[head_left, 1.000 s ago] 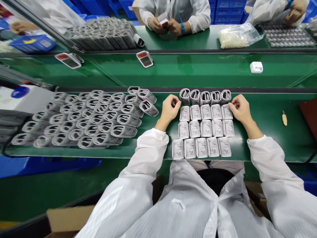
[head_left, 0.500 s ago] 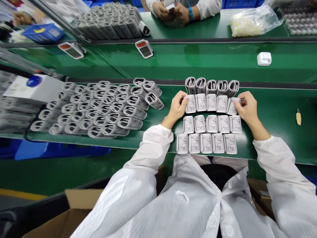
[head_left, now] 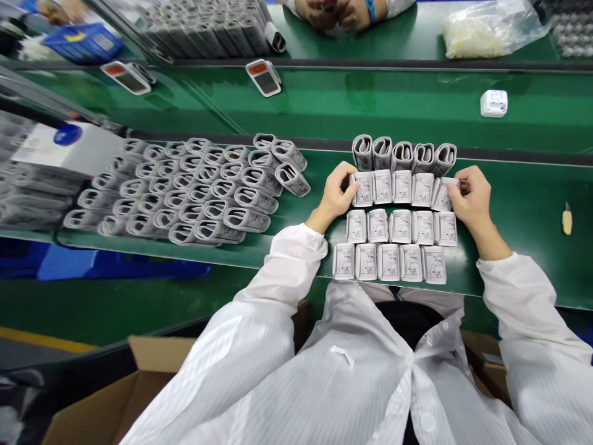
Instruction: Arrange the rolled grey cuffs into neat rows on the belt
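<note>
Rolled grey cuffs with a printed drawing, resembling blood pressure cuffs, lie in several rows on the green bench in front of me. My left hand (head_left: 340, 189) pinches the left-end cuff (head_left: 364, 189) of the second row from the back. At that row's other end, my right hand (head_left: 469, 193) has thumb and fingers closed on a slightly tilted cuff (head_left: 443, 194). Between my hands, more cuffs (head_left: 402, 187) sit side by side. Behind them a row of cuffs (head_left: 402, 156) stands with coiled ends up. Two further rows (head_left: 401, 227) lie nearer me, print upward.
A large group of rolled cuffs (head_left: 185, 191) covers the bench at left, beside a white box (head_left: 88, 154). A small yellow-handled blade (head_left: 567, 219) lies at right. Beyond are two display devices (head_left: 264, 77), a white plug-like block (head_left: 493, 103) and a co-worker's hands (head_left: 338, 12).
The view has shifted slightly, so the bench items sit higher in the picture. Both hands keep hold of the same row's ends, with little visible movement of the cuffs.
</note>
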Available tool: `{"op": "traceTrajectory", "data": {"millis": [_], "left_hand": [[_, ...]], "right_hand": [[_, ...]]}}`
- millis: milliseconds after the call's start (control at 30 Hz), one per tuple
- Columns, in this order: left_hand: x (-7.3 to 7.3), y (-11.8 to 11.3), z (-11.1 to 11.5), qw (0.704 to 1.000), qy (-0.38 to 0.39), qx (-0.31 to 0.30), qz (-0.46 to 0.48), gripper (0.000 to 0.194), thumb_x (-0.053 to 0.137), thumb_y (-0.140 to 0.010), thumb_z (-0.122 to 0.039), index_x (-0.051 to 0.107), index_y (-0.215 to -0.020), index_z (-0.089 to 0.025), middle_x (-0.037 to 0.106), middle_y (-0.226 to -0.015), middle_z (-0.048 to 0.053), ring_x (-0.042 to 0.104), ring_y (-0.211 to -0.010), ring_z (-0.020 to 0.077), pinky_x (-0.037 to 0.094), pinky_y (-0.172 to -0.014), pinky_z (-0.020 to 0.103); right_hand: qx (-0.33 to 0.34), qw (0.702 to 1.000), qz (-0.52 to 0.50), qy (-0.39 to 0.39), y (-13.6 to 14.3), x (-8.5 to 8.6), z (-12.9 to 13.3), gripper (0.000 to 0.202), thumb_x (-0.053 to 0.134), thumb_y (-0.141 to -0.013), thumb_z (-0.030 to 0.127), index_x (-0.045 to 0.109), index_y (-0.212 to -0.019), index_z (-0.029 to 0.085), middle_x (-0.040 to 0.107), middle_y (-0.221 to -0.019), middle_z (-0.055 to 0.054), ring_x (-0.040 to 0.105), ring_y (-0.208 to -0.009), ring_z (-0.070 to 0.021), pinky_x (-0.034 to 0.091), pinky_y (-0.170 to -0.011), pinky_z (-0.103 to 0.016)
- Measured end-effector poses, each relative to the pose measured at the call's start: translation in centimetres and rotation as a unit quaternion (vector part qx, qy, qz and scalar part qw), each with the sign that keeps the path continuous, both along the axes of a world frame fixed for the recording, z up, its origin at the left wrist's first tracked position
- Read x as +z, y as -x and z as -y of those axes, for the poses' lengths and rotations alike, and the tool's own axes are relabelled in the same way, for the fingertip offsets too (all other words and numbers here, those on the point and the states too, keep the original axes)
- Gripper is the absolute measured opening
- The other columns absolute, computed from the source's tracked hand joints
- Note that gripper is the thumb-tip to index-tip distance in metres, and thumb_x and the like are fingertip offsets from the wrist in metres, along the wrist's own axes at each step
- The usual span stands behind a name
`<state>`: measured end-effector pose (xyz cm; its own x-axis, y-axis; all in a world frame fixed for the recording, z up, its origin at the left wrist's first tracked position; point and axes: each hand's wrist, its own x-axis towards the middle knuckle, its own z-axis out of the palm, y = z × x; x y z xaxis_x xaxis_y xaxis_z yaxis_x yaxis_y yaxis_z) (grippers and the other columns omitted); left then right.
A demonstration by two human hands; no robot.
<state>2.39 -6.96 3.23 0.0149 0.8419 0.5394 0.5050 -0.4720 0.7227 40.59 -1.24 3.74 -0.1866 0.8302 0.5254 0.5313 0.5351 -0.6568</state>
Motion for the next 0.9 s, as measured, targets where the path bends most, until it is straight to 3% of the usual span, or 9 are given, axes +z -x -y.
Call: {"op": "traceTrajectory", "data": {"millis": [200,367,633,900], "left_hand": [[0.10,0.11,0.15,0.999,-0.028,-0.009,0.015,0.057,0.046,-0.107,-0.080,0.065,-0.097,-0.027,0.068,-0.094,0.007,0.064,-0.085,0.0264,0.054,-0.079,0.047],[0.25,0.11,0.31,1.000,-0.013,0.009,0.001,0.065,0.040,-0.105,-0.086,0.065,-0.096,-0.027,0.068,-0.093,0.008,0.065,-0.086,0.0283,0.056,-0.081,0.050],[0.21,0.11,0.24,1.000,-0.020,0.002,0.005,0.061,0.041,-0.105,-0.084,0.063,-0.096,-0.027,0.065,-0.090,0.007,0.061,-0.082,0.0262,0.052,-0.078,0.047],[-0.09,0.11,0.13,1.000,-0.007,-0.002,0.014,0.063,0.044,-0.103,-0.086,0.066,-0.107,-0.028,0.067,-0.097,0.007,0.062,-0.084,0.0264,0.052,-0.077,0.046]], "right_hand": [[0.004,1.000,-0.008,-0.011,0.08,0.05,0.00,0.042,0.071,-0.103,0.063,0.056,-0.087,0.027,0.059,-0.089,-0.005,0.048,-0.067,-0.0181,0.046,-0.060,-0.039],[-0.003,1.000,-0.001,-0.001,0.09,0.00,-0.02,0.045,0.071,-0.103,0.067,0.057,-0.088,0.027,0.060,-0.090,-0.005,0.050,-0.068,-0.0192,0.048,-0.059,-0.040],[-0.001,1.000,0.000,-0.008,-0.02,-0.36,-0.16,0.049,0.069,-0.105,0.073,0.057,-0.089,0.028,0.060,-0.090,-0.006,0.051,-0.069,-0.0206,0.049,-0.059,-0.041],[0.003,1.000,0.002,-0.013,-0.04,-0.37,-0.19,0.049,0.067,-0.106,0.072,0.057,-0.089,0.027,0.060,-0.091,-0.006,0.053,-0.070,-0.0205,0.049,-0.060,-0.040]]}}
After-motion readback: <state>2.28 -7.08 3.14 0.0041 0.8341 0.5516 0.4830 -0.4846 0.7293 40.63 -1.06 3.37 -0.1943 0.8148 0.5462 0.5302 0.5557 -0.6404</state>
